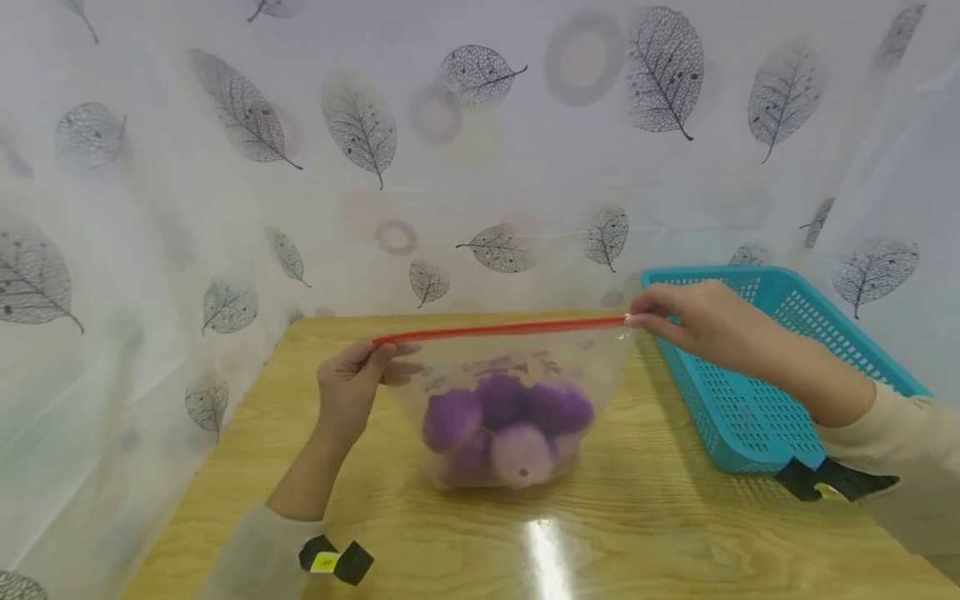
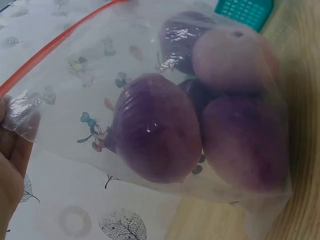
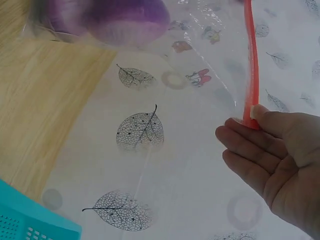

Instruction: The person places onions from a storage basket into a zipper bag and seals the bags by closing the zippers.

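Observation:
A clear zip bag (image 1: 480, 362) with a red zip strip (image 1: 495, 331) along its top stands on the wooden table. Inside it several purple onions (image 1: 561, 408) are heaped at the bottom; one shows its pale root end. My left hand (image 1: 352, 379) pinches the bag's top left corner between thumb and fingers. At the opposite corner, my right hand (image 1: 693, 315) pinches the end of the red strip, thumb on top in the right wrist view. Between the two hands the strip is stretched nearly straight, slightly higher on the right. Small cartoon figures are printed on the plastic.
A blue-green perforated basket (image 1: 720, 425) stands on the right of the table, beneath my right forearm. The wooden table (image 1: 420, 542) reaches back to a pale curtain (image 1: 510, 167) with a leaf print, which also hangs along both sides.

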A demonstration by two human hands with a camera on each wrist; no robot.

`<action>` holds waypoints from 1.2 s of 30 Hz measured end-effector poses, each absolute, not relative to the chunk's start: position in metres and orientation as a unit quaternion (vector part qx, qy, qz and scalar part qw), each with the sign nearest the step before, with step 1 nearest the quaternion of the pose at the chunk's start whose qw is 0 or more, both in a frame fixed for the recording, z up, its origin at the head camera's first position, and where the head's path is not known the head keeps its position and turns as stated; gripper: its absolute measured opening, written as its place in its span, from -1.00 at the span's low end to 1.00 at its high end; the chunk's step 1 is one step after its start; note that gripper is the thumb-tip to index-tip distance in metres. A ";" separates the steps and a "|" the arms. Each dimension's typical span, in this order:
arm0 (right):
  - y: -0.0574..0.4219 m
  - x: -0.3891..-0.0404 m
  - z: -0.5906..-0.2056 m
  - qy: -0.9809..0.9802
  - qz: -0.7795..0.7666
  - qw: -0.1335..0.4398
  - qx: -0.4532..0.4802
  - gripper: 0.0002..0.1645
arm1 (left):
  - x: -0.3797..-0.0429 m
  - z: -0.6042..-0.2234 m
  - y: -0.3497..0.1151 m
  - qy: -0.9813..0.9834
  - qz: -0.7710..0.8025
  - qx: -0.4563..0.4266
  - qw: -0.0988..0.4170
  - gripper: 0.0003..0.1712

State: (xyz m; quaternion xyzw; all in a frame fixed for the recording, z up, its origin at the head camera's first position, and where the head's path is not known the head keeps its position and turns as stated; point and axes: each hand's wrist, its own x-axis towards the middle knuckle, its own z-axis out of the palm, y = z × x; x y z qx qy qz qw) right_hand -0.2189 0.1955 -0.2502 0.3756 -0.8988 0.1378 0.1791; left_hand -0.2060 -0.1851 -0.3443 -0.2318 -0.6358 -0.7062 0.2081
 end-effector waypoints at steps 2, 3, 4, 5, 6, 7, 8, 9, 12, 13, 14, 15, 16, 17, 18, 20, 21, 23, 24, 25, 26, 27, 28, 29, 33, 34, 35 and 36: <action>0.195 -0.220 -0.255 -0.892 0.164 0.194 0.375 -0.85 | -0.206 -0.345 -0.185 -0.637 -0.716 -0.206 0.197 -0.82; 0.195 -0.221 -0.257 -0.891 0.180 0.195 0.369 -0.85 | -0.206 -0.346 -0.186 -0.636 -0.721 -0.196 0.193 -0.83; 0.194 -0.221 -0.259 -0.890 0.197 0.193 0.363 -0.85 | -0.206 -0.346 -0.186 -0.635 -0.725 -0.188 0.190 -0.84; 0.193 -0.221 -0.261 -0.891 0.216 0.185 0.353 -0.86 | -0.206 -0.347 -0.187 -0.634 -0.727 -0.182 0.188 -0.84; 0.192 -0.220 -0.263 -0.894 0.235 0.174 0.339 -0.86 | -0.207 -0.347 -0.187 -0.634 -0.728 -0.179 0.188 -0.84; 0.191 -0.220 -0.265 -0.896 0.258 0.156 0.326 -0.87 | -0.207 -0.348 -0.189 -0.635 -0.728 -0.177 0.188 -0.83; 0.189 -0.221 -0.267 -0.896 0.283 0.136 0.313 -0.86 | -0.207 -0.349 -0.190 -0.635 -0.727 -0.178 0.189 -0.82; 0.188 -0.221 -0.268 -0.895 0.308 0.114 0.301 -0.86 | -0.207 -0.349 -0.192 -0.635 -0.726 -0.181 0.190 -0.82; 0.185 -0.221 -0.274 -0.889 0.361 0.061 0.274 -0.86 | -0.207 -0.351 -0.195 -0.639 -0.721 -0.186 0.193 -0.81; 0.185 -0.221 -0.276 -0.886 0.374 0.046 0.270 -0.86 | -0.207 -0.351 -0.196 -0.639 -0.721 -0.186 0.194 -0.81; 0.185 -0.221 -0.277 -0.885 0.380 0.036 0.265 -0.86 | -0.206 -0.351 -0.196 -0.638 -0.721 -0.186 0.196 -0.82; 0.185 -0.220 -0.278 -0.885 0.384 0.028 0.260 -0.86 | -0.206 -0.351 -0.196 -0.639 -0.720 -0.186 0.198 -0.82; 0.186 -0.219 -0.279 -0.886 0.386 0.024 0.256 -0.86 | -0.205 -0.351 -0.197 -0.638 -0.720 -0.185 0.199 -0.82; 0.187 -0.217 -0.279 -0.885 0.388 0.020 0.255 -0.86 | -0.204 -0.350 -0.197 -0.638 -0.720 -0.187 0.200 -0.83; 0.188 -0.216 -0.279 -0.884 0.390 0.018 0.256 -0.86 | -0.203 -0.350 -0.197 -0.637 -0.719 -0.191 0.202 -0.83; 0.189 -0.212 -0.278 -0.881 0.395 0.015 0.261 -0.86 | -0.200 -0.348 -0.198 -0.637 -0.715 -0.199 0.207 -0.81; 0.189 -0.210 -0.277 -0.878 0.398 0.014 0.264 -0.87 | -0.199 -0.347 -0.198 -0.637 -0.713 -0.204 0.210 -0.80; 0.191 -0.205 -0.275 -0.873 0.408 0.011 0.269 -0.88 | -0.197 -0.345 -0.196 -0.638 -0.710 -0.207 0.215 -0.80; 0.192 -0.204 -0.274 -0.870 0.413 0.007 0.269 -0.88 | -0.196 -0.344 -0.196 -0.639 -0.709 -0.205 0.218 -0.81; 0.193 -0.202 -0.273 -0.868 0.418 0.003 0.269 -0.88 | -0.196 -0.343 -0.194 -0.642 -0.707 -0.200 0.219 -0.82; 0.194 -0.201 -0.272 -0.866 0.422 -0.002 0.267 -0.88 | -0.195 -0.341 -0.193 -0.645 -0.706 -0.195 0.219 -0.83; 0.195 -0.200 -0.271 -0.865 0.426 -0.006 0.263 -0.87 | -0.194 -0.340 -0.192 -0.650 -0.705 -0.187 0.216 -0.83; 0.196 -0.200 -0.271 -0.864 0.431 -0.012 0.260 -0.87 | -0.194 -0.339 -0.191 -0.653 -0.704 -0.180 0.212 -0.82; 0.197 -0.200 -0.270 -0.863 0.435 -0.020 0.255 -0.86 | -0.194 -0.339 -0.190 -0.657 -0.705 -0.172 0.206 -0.81; 0.200 -0.206 -0.273 -0.859 0.457 -0.061 0.221 -0.77 | -0.198 -0.339 -0.186 -0.678 -0.701 -0.138 0.173 -0.72; 0.200 -0.209 -0.274 -0.857 0.464 -0.074 0.211 -0.73 | -0.199 -0.339 -0.186 -0.682 -0.699 -0.132 0.167 -0.71; 0.201 -0.211 -0.275 -0.856 0.469 -0.083 0.200 -0.70 | -0.202 -0.339 -0.185 -0.687 -0.698 -0.122 0.159 -0.70; 0.201 -0.214 -0.276 -0.854 0.474 -0.090 0.195 -0.67 | -0.204 -0.339 -0.185 -0.691 -0.698 -0.116 0.150 -0.69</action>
